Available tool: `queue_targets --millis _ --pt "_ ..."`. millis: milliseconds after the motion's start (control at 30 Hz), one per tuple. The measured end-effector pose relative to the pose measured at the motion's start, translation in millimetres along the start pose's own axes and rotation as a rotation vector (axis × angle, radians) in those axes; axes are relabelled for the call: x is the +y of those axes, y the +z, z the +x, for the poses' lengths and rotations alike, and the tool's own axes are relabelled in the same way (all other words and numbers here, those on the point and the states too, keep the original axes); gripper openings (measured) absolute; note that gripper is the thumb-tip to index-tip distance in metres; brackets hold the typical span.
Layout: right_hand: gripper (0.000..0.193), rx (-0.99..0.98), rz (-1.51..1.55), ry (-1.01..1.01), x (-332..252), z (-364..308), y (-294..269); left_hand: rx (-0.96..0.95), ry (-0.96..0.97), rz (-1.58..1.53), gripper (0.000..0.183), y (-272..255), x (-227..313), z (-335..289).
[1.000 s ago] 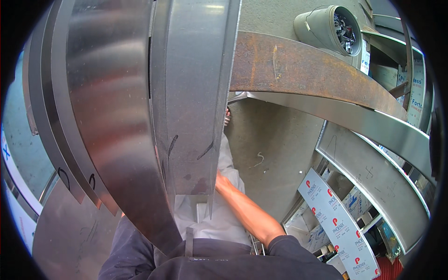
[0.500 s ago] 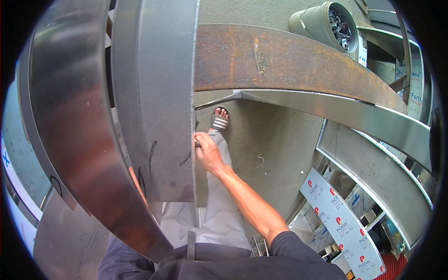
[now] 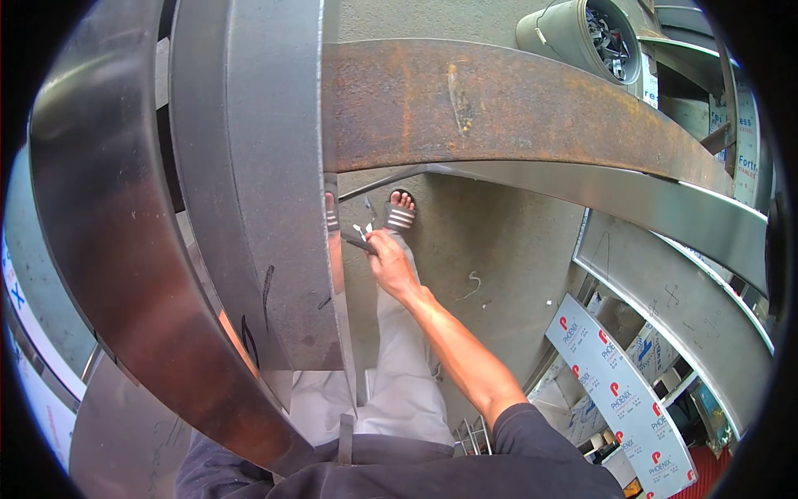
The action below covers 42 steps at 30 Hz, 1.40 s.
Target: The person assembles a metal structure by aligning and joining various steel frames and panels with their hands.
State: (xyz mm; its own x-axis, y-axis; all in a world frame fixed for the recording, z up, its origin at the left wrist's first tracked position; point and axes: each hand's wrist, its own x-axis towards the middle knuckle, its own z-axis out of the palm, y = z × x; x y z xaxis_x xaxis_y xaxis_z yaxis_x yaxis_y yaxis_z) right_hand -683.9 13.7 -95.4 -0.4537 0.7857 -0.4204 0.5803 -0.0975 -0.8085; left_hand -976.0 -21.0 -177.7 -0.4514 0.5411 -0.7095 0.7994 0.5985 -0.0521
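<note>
My right hand [image 3: 392,264] has its fingers closed round a dark, slim, pen-like tool [image 3: 359,243], just right of the upright edge of a grey metal panel [image 3: 270,191]. Small whitish bits [image 3: 364,228] show by the fingertips, too small to name. Black hand-drawn strokes mark the panel's lower part. On the panel's left stands a curved, shiny strip of sheet metal [image 3: 108,200]. My left hand does not show; the left arm disappears behind the metal.
A rusty steel beam [image 3: 499,108] crosses ahead, with a bright metal edge [image 3: 582,195] under it. A bucket of metal scraps [image 3: 553,37] stands far right. On the right are a film-covered sheet [image 3: 619,395] and a tray-like metal panel [image 3: 665,283]. My sandalled foot [image 3: 400,209] is below.
My right hand has drawn back to the right from the panel's edge, and the dark tool now shows more fully. The panel and strip sit farther left in view.
</note>
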Motion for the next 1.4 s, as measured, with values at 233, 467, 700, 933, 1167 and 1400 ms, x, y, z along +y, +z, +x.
queue_targets --millis 233,467,700,933,1167,1400 --pt "0.02 0.007 -0.021 0.02 5 -6 -2 0.064 0.056 0.046 0.034 -2 -23 -6" --pt "0.023 -0.013 -0.014 0.033 5 -10 2 0.111 0.104 0.099 0.031 -23 -69 -18" --pt "0.027 0.02 -0.012 0.044 3 -28 2 -0.008 0.247 -0.123 0.029 -42 -73 -96" --pt "0.023 0.082 -0.028 0.128 5 -58 -16 -0.205 0.317 -0.393 0.028 -29 -52 -166" --pt "0.022 0.181 -0.037 0.19 -5 -69 -35 -0.202 0.342 -0.422 0.026 -57 -57 -193" --pt "0.031 0.19 0.051 0.024 -65 -85 -58 -0.311 0.848 -0.27 0.022 -163 22 -269"
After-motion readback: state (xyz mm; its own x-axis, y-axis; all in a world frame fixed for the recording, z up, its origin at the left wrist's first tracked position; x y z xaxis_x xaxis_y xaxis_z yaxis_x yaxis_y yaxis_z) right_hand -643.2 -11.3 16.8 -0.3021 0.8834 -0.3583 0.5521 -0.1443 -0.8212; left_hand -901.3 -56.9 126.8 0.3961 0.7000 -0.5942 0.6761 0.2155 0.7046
